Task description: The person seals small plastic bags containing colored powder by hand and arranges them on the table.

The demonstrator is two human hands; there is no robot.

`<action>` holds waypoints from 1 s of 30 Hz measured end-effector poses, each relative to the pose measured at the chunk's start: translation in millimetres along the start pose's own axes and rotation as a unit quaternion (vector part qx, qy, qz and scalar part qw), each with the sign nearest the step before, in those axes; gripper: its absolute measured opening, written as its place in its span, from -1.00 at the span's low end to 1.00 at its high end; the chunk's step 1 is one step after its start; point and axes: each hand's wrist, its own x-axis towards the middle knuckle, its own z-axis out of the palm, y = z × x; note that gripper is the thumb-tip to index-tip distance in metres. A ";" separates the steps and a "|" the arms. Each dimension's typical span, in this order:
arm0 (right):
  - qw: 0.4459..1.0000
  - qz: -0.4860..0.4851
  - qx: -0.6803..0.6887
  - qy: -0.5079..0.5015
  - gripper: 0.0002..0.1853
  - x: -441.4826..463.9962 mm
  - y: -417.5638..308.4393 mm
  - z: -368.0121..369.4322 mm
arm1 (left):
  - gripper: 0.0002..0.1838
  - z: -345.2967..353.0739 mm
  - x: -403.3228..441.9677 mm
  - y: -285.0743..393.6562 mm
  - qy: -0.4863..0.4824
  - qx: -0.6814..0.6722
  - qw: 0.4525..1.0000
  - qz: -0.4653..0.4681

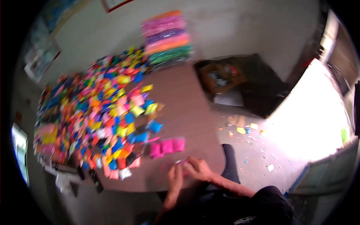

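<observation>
Near the table's front edge, my left hand (pixel 175 177) and my right hand (pixel 198 169) meet with bent fingers. Between their fingertips is a small pink piece (pixel 182 161) with a pale, shiny edge. Blur and the fingers hide most of it, so its kind cannot be made out. Just beyond the hands, a row of bright pink packets (pixel 167 146) lies side by side on the brown table (pixel 180 101). Some thin pink bits lie beside my left hand on the tabletop.
A large heap of small multicoloured packets (pixel 108 116) covers the table's left side. At the back stands a stack of coloured bundles (pixel 167 39) in clear wrap. Right of the table, an open cardboard box (pixel 221 77) sits on the floor, with scattered scraps (pixel 241 130) nearer me.
</observation>
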 end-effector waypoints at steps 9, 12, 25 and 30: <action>0.990 -0.069 0.092 0.087 -0.68 -1.0 17.3 6.8 | -0.48 4.0 -2.0 41.5 -0.044 0.237 0.970 -0.020; 0.992 -0.036 0.107 0.046 -0.63 -2.9 6.5 -2.1 | -0.50 9.9 -3.9 42.5 -0.005 0.213 0.977 -0.001; 0.974 -0.046 0.163 0.151 -0.64 -9.0 14.7 -10.2 | -0.39 25.5 10.2 33.3 -0.055 0.119 0.991 -0.015; 0.965 0.005 0.201 0.166 -0.65 -14.9 15.4 -25.4 | -0.45 64.8 -2.1 105.4 -0.085 0.332 0.939 0.042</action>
